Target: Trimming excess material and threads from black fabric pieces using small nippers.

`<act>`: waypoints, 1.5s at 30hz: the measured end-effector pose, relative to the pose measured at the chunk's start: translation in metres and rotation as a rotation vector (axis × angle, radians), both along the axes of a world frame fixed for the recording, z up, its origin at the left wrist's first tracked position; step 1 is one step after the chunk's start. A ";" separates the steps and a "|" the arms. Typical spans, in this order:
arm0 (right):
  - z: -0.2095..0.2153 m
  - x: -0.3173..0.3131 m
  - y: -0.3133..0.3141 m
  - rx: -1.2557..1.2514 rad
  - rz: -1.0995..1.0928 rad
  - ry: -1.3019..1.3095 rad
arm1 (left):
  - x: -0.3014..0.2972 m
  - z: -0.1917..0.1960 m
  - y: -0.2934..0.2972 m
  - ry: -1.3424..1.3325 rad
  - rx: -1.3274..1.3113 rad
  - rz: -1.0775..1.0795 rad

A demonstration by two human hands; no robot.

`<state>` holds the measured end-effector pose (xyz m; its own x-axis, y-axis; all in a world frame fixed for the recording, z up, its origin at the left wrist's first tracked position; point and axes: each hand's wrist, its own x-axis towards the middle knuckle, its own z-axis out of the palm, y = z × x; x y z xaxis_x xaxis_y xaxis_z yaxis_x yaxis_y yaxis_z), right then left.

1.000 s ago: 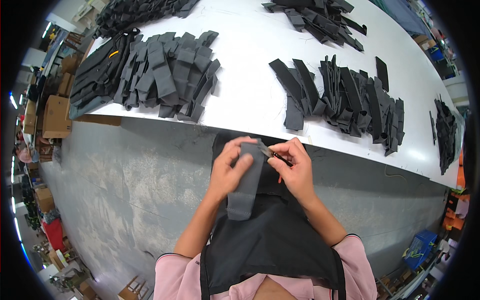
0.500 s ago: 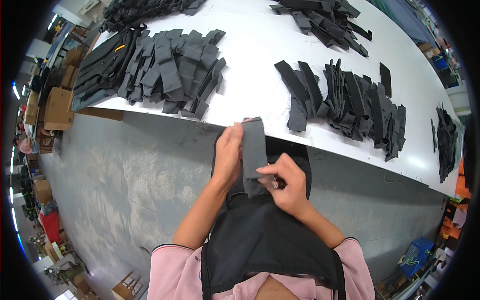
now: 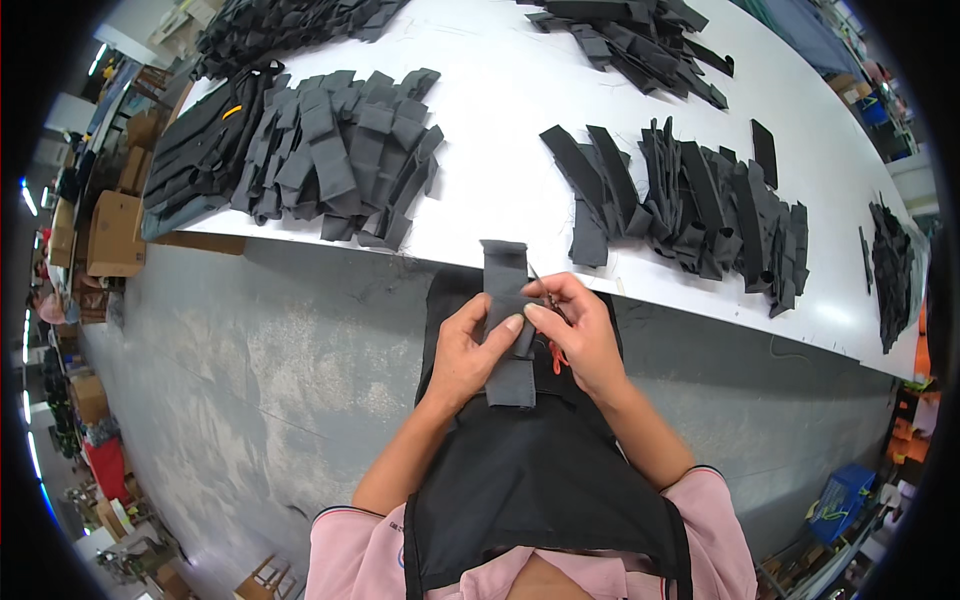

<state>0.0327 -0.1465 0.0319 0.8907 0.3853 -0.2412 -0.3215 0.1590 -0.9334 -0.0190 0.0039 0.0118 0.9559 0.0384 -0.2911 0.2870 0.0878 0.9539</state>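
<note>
A dark grey fabric strip (image 3: 511, 385) with a stitched lower end is stretched lengthwise in front of my black apron (image 3: 540, 470). My left hand (image 3: 466, 350) pinches its left side, thumb on top. From the right, my right hand (image 3: 578, 330) is closed on the same strip with thumb and fingertips. Tucked in that hand is a slim dark pointed tool, apparently thread snips (image 3: 543, 287), with an orange-red piece (image 3: 557, 358) hanging below the palm; the rest of it is hidden by the fingers. The strip's far end reaches the table edge.
The white table (image 3: 480, 150) bears a heap of grey strips (image 3: 335, 150) at left, beside stacked black pieces (image 3: 200, 150). More dark strips (image 3: 700, 200) lie right, with further heaps at the back (image 3: 640, 45) and far right (image 3: 890, 270). A blue crate (image 3: 842, 500) sits on the floor.
The strip has been opened out lengthwise, its lower end now hanging below my hands. My left hand has slid down it; my right hand has moved up and now pinches its middle.
</note>
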 end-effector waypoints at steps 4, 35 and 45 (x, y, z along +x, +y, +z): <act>0.005 -0.011 -0.018 -0.525 -0.158 -0.616 | -0.001 0.010 -0.007 -0.018 -0.165 0.257; 0.006 -0.008 -0.006 -0.565 -0.063 -0.837 | -0.008 0.008 -0.009 -0.012 -0.018 0.176; -0.003 -0.013 -0.010 -0.462 -0.105 -0.687 | -0.008 0.003 -0.011 0.011 -0.001 0.163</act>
<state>0.0195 -0.1564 0.0286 0.9231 0.2876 0.2554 0.3382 -0.2907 -0.8950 -0.0266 -0.0075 0.0153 0.9338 0.1921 -0.3019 0.2796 0.1348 0.9506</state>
